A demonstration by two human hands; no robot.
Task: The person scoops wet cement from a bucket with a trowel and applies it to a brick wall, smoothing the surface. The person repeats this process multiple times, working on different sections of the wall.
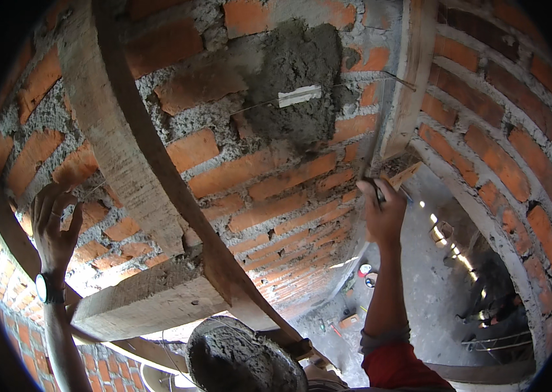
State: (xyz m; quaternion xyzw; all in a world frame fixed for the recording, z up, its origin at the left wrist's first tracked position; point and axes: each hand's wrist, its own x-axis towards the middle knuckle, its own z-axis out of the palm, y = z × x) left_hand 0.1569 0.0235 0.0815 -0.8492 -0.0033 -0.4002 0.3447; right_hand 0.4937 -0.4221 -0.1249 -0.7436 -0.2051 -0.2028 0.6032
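My left hand (55, 219) is raised in front of the brick wall (282, 176) at the left. Its fingers are loosely bent, the thumb stands apart, and nothing shows in it. My right hand (383, 208) is closed beside the wall's right edge, near an upright wooden board (410, 78). A small dark part shows between its fingers, too little to name. Above, a patch of wet mortar (299, 62) covers some bricks, with a small white strip (300, 96) on it. A thin string (253, 106) runs across the wall to a bent metal rod (398, 80) at the board.
A heavy wooden beam (119, 130) rises at the left, joined to a timber block (152, 297). A container of mortar (243, 359) stands close below me. Another brick wall (491, 111) curves at the right. Far below lies the concrete floor (419, 294), with small objects on it.
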